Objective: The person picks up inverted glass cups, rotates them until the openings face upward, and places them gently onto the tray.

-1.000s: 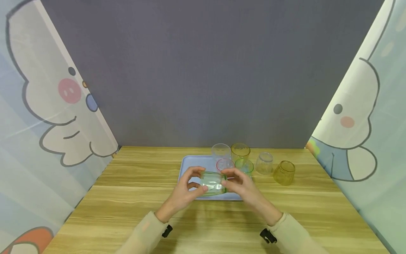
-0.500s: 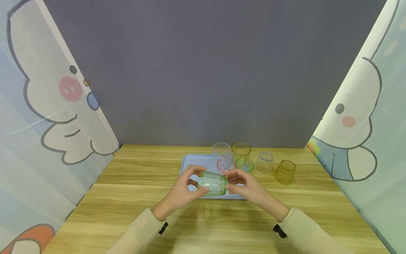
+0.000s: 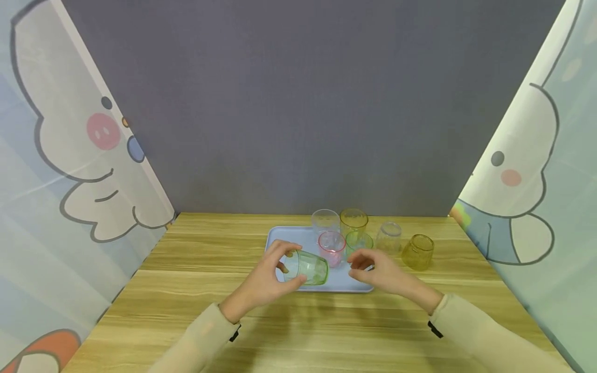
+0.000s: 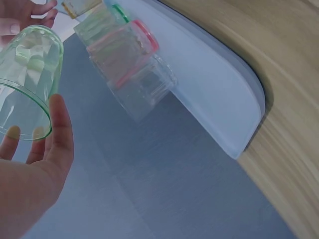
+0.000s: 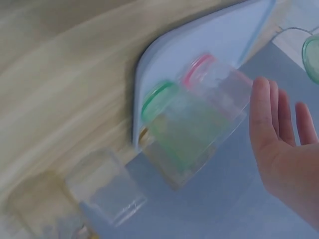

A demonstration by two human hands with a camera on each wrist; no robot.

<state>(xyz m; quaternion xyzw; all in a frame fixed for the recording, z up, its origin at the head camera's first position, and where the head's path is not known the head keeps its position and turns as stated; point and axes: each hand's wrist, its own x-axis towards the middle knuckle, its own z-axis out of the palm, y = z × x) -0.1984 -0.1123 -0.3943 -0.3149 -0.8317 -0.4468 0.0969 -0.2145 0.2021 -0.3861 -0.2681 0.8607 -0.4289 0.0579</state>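
My left hand holds a pale green drinking glass tipped on its side above the front of a blue tray. In the left wrist view its fingers and thumb sit around the rim end of the glass, with the base pointing away. Apart from the glass, to its right, my right hand hovers with relaxed fingers and nothing in them. Behind the hands, on the tray's right part, stand a pink-rimmed glass, a second green glass, a clear glass and a yellow glass.
Right of the tray, a clear glass and an amber glass stand upside down on the wooden table. A dark grey panel rises along the table's back edge, with cartoon-printed curtains on both sides.
My right hand has let go of the green glass and moved off to the right. The left hand still grips it, and the base end now shows uncovered, tipped slightly downward.
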